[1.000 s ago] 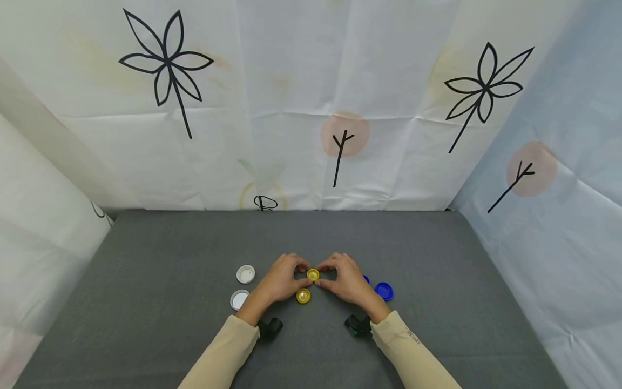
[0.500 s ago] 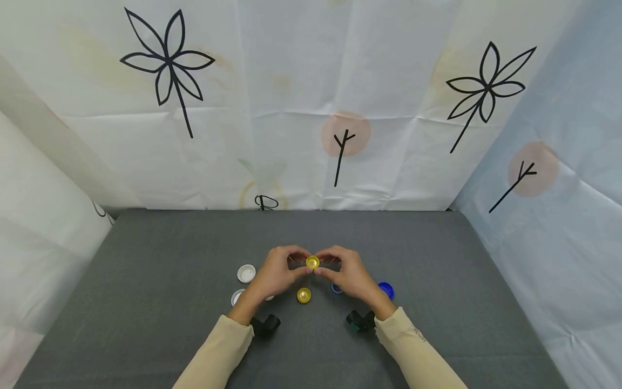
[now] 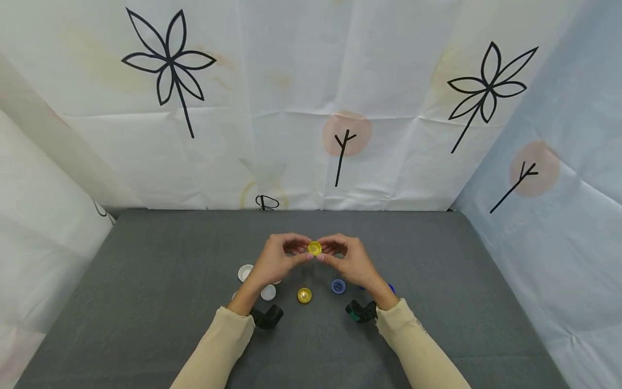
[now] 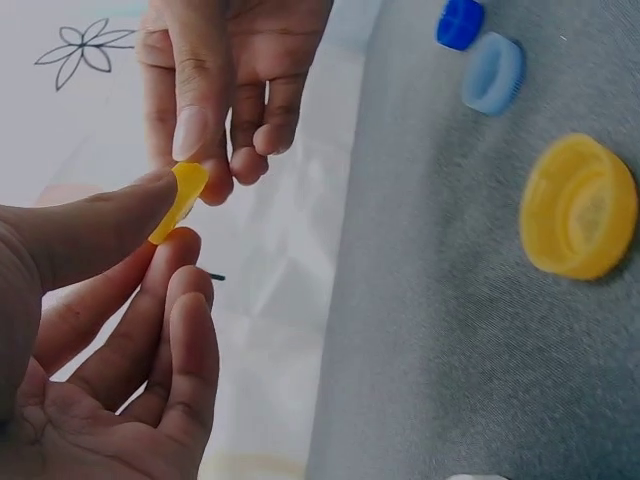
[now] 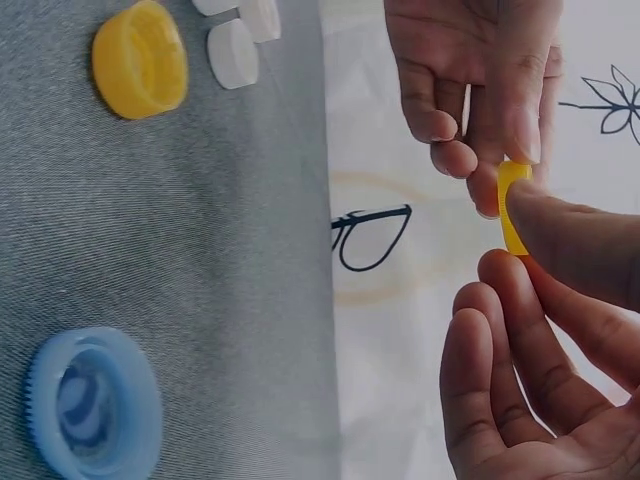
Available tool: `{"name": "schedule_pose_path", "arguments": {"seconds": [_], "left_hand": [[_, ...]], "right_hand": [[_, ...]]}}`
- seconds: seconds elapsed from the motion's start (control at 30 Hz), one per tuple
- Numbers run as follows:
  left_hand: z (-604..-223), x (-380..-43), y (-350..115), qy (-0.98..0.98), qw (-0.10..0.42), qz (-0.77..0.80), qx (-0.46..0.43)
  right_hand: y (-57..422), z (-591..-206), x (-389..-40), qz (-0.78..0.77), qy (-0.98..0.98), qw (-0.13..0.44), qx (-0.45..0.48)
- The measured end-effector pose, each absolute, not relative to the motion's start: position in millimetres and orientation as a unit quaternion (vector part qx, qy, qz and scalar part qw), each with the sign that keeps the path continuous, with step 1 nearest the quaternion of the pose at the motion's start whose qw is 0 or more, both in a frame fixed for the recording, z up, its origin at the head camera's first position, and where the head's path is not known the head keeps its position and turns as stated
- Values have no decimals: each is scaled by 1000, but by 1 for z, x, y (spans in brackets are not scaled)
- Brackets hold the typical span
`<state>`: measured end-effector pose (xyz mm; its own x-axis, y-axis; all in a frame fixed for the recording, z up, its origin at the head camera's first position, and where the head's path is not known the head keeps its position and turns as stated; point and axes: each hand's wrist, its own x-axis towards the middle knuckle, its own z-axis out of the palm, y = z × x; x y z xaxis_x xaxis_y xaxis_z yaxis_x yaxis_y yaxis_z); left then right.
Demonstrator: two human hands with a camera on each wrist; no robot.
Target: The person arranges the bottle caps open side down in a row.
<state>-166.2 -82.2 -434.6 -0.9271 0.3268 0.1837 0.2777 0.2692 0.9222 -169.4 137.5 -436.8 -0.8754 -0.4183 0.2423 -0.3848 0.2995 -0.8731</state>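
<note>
A small yellow bottle cap (image 3: 315, 248) is raised above the grey table, its open side toward the head camera. My left hand (image 3: 278, 263) pinches its left edge with thumb and fingers, while my right hand (image 3: 353, 262) pinches the opposite edge. In the left wrist view the cap (image 4: 188, 184) appears nearly edge-on between the two thumbs. The right wrist view also shows the cap (image 5: 513, 238) from the side, partly covered by a thumb. Below the hands, a second yellow cap (image 3: 304, 295) lies on the table with its hollow side up.
White caps (image 3: 268, 293) lie on the left, some partly hidden by the left arm. To the right are a light blue cap (image 3: 338, 286) and darker blue caps (image 3: 391, 288), partly behind the right arm. A patterned white cloth (image 3: 291, 162) hangs behind the table (image 3: 194, 237).
Both hands have risen and moved away from the body with the yellow cap between them. The light blue cap and a white cap have come into fuller view; the other yellow cap has stayed put.
</note>
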Motion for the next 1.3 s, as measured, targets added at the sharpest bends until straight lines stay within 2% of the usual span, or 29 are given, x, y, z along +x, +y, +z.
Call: {"name": "schedule_pose_path", "arguments": {"seconds": [0.27,0.37,0.6,0.77,1.07,1.3], "left_hand": [[-430,-169,-80,747,102,646,120],[-428,-169,-80,738,116,658,100],[-425,-169,-79,735,102,663,96],[-427,-168,-79,738,90,661,101],[-426,-168,-80,715,135,682,75],[-427,-168,-82,698,153,695,80]], "right_hand": [[137,-432,-171,-545,804,8,-238],[138,-432,-171,-549,802,13,-236],[139,-430,-172,-577,783,34,-227],[139,-430,-172,-585,779,25,-226],[138,-433,-172,-590,768,-21,-247],[136,-434,-172,-597,757,-26,-264]]}}
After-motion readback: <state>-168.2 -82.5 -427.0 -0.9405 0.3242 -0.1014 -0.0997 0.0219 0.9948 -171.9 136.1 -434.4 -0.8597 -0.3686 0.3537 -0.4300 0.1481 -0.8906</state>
